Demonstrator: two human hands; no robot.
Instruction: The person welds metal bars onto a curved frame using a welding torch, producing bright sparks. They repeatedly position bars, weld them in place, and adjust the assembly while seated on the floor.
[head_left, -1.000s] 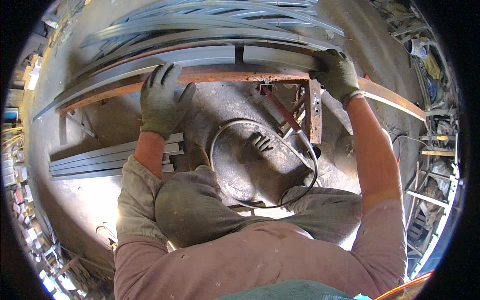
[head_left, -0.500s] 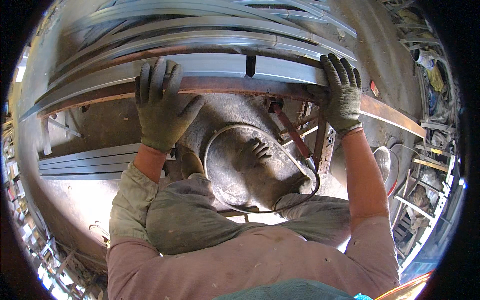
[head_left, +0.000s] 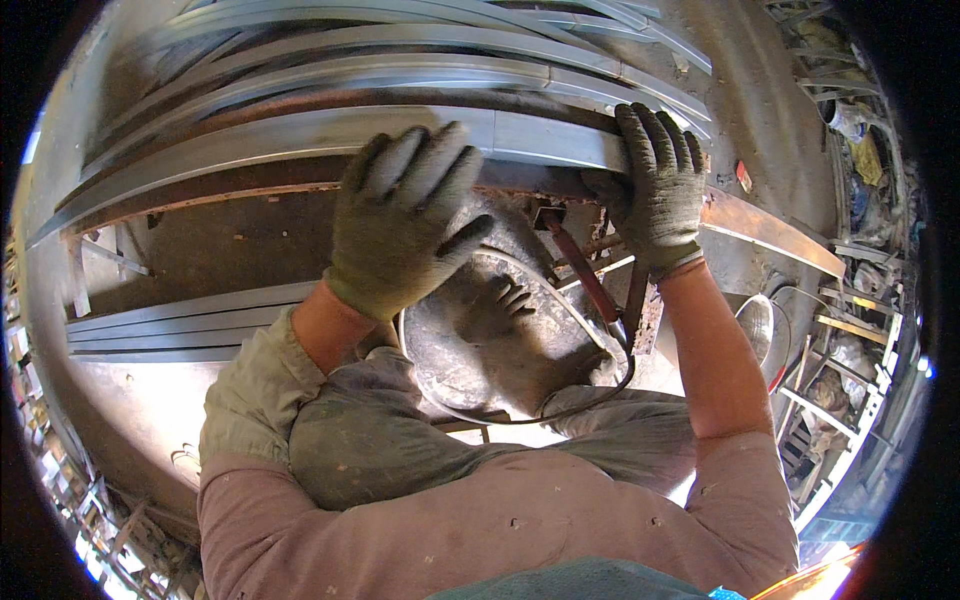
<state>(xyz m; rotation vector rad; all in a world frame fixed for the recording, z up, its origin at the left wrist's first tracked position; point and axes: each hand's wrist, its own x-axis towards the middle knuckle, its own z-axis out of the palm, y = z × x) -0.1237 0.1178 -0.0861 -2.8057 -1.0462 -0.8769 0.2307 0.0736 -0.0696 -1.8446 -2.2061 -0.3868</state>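
Note:
A long grey metal bar (head_left: 270,140) and a short grey metal bar (head_left: 555,140) lie end to end on a rusty steel beam (head_left: 200,193). Only a thin seam shows between their ends. My left hand (head_left: 400,225), in a dark, dirty work glove, is raised just in front of the long bar, left of the seam. Its fingers are spread, slightly blurred, and hold nothing. At the right end of the short bar, my gloved right hand (head_left: 663,195) grips with its fingers over the end and its thumb at the near side.
Several long metal profiles (head_left: 400,75) lie beyond the beam. More bars (head_left: 190,325) are stacked at left. Below the beam are a red rod-like part (head_left: 580,265) and a looped hose (head_left: 540,280) near my legs. A metal rack (head_left: 845,390) with clutter stands at right.
The dark gap between the two bars has shut to a thin seam. My right hand and the short bar have shifted left. My left hand has lifted off the long bar and moved right.

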